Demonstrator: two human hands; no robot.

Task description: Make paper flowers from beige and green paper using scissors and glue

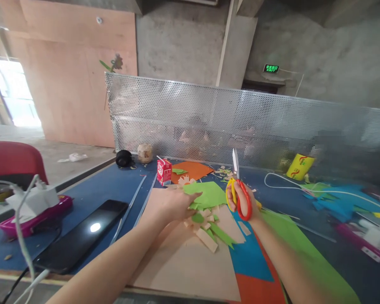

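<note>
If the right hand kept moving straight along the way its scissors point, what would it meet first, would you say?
The right hand holds the scissors blades up, pointing away. Likely first: the perforated metal screen at the table's back edge, though depth is unclear.

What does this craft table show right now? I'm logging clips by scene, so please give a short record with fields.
Setting: blue table behind a perforated metal screen
Left hand: resting on a green paper piece
Right hand: holding red and yellow scissors, blades pointing up
Under the hands: tan sheet with green and tan paper scraps
Left of the hands: black phone, white charger
Farther back: red carton, orange sheet
</note>
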